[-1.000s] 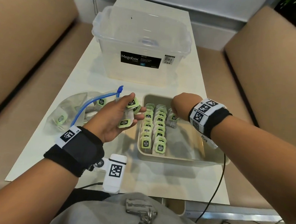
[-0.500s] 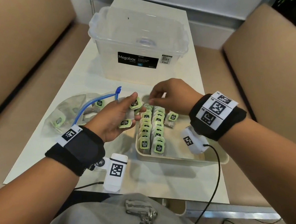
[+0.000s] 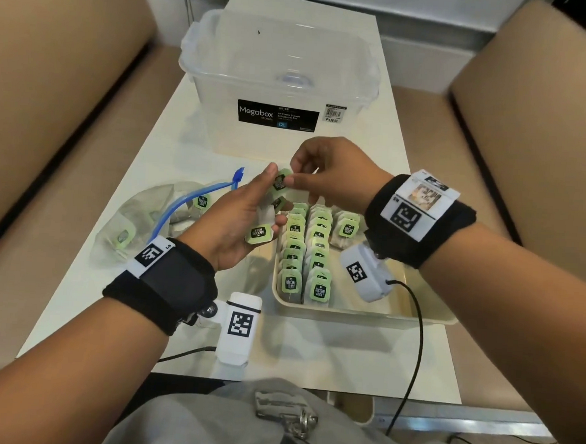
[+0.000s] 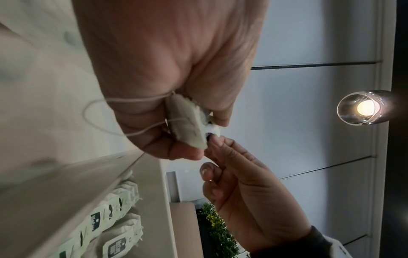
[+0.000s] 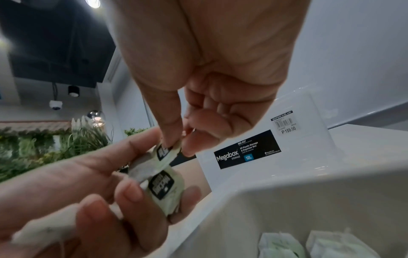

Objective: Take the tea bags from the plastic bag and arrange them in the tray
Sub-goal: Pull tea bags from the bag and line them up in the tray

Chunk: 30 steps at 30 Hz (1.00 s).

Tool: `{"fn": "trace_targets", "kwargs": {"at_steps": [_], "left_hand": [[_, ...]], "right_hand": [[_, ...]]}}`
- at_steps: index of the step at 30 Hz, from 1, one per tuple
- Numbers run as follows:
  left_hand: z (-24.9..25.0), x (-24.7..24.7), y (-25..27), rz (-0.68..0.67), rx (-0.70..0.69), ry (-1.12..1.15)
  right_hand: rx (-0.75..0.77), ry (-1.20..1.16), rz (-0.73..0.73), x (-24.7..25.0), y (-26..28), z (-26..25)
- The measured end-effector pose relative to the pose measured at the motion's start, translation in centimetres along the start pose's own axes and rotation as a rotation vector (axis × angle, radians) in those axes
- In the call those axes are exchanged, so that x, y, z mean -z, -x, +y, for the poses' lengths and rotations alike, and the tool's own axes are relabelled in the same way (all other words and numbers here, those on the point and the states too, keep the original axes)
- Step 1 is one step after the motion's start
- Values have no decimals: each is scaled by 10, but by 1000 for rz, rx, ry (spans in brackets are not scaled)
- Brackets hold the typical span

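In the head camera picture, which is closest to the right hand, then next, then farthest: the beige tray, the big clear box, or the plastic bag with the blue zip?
1. Beige plastic tray: directly below the right hand.
2. Clear plastic Megabox storage box: just behind the hand, at the table's far end.
3. Clear plastic bag with the blue zip: farthest, off to the left, beyond the left hand.

white table [image 3: 311, 353] bearing tray [image 3: 364, 315], plastic bag [image 3: 140, 219], storage box [image 3: 279, 83].

The clear storage box [image 3: 279, 83] has a black label "Megabox Storage, 12L" and a price sticker "P159.00". Tea bag tags [image 3: 319, 291] read "McCoy teas".
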State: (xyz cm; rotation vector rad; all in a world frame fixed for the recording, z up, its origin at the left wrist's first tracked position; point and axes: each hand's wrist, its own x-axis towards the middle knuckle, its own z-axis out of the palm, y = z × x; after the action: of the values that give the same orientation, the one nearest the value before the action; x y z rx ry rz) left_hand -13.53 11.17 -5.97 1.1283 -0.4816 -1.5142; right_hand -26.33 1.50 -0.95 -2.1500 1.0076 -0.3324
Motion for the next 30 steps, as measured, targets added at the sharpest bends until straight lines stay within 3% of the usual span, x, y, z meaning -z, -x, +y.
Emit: {"fn": "trace_targets", "kwargs": {"at_steps": [4,8,13,16,19,24,30], "left_hand": [[1,1,-1,58,4,18],[1,6,-4,136,53,61],[-1,9,-6,140,68,78],[-1,9,-5,115,81,109],[-1,10,-4,97,75,102],[-4,11,-4,96,49,63],[-6,14,-6,151,27,-1]], "right_hand": [[-28,-44,29,19,2,-2],[-57,78,15,42,0,3],[-156,468,-163,52,1,18],[-261,604,-339,42,4,32],[-277,697,-420,27,5,46],[-350,741,-412,18,2,64],[-278,829,-329,14,0,71]]}}
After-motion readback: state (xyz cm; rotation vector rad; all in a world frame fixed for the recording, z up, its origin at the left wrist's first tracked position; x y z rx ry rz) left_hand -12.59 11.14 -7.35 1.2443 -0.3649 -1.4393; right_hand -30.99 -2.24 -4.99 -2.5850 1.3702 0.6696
